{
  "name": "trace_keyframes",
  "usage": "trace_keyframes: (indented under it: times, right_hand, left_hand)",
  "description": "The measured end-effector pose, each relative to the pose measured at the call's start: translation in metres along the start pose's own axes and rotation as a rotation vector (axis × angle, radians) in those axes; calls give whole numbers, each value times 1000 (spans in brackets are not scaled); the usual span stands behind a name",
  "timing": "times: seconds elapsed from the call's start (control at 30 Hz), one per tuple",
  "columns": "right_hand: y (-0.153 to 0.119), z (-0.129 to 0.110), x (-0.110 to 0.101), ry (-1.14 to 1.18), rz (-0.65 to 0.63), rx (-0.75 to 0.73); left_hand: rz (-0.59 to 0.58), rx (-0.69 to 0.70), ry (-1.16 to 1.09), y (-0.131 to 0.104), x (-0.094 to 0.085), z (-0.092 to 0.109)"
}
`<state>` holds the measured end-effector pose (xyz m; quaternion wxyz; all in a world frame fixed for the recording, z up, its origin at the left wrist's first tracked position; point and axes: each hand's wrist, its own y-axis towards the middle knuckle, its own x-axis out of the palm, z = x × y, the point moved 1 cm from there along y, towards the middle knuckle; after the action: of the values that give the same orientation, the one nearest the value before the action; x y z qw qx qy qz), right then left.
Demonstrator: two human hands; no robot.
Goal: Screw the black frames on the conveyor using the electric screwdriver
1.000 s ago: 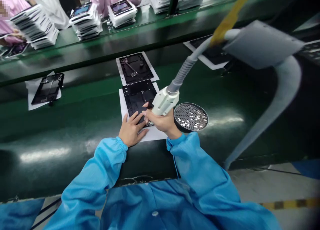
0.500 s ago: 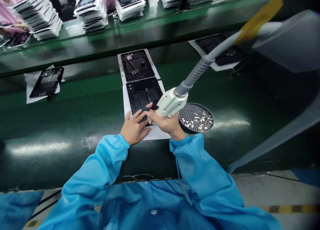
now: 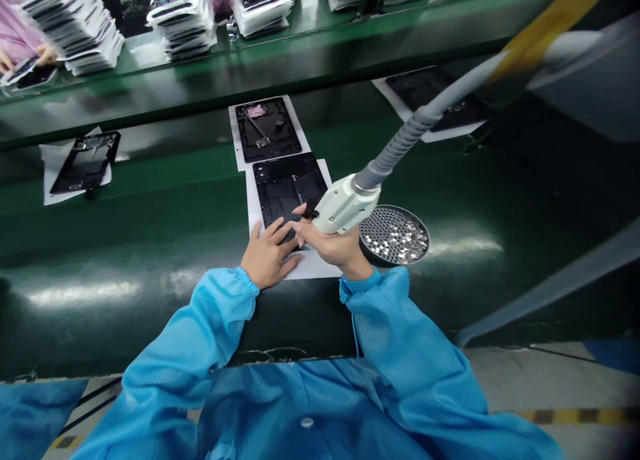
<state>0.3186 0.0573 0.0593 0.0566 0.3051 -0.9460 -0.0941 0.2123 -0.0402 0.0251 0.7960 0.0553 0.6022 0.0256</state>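
A black tablet housing lies on white paper in front of me. My left hand rests on its near left part, fingers spread. In my right hand is a pale green hand tool with a grey ribbed hose, held over the housing's near right corner. The tool's tip is hidden by my fingers. Beside my right wrist sits a round perforated dish with many small shiny metal pieces.
Another black housing lies just beyond mine. More lie at far left and far right. Stacked units stand on the raised shelf, near a co-worker's hands. The grey hose crosses the right side.
The housing beyond mine and those at far left and far right have shifted left on the green surface. The housing under my hands, both hands and the tool stay nearly in place.
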Motion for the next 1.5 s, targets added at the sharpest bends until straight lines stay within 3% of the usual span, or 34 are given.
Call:
trace_keyframes:
  times: [0.33, 0.83, 1.3, 1.5]
  right_hand:
    - [0, 1, 1, 13, -3, 16]
    - [1, 14, -1, 13, 18, -97]
    - [1, 19, -2, -45, 39, -60]
    - [0, 7, -2, -20, -5, -14]
  left_hand:
    - [-1, -2, -4, 1, 0, 0]
    - [6, -5, -3, 1, 0, 1]
    - [8, -6, -11, 1, 1, 0]
    - [2, -5, -11, 1, 0, 0]
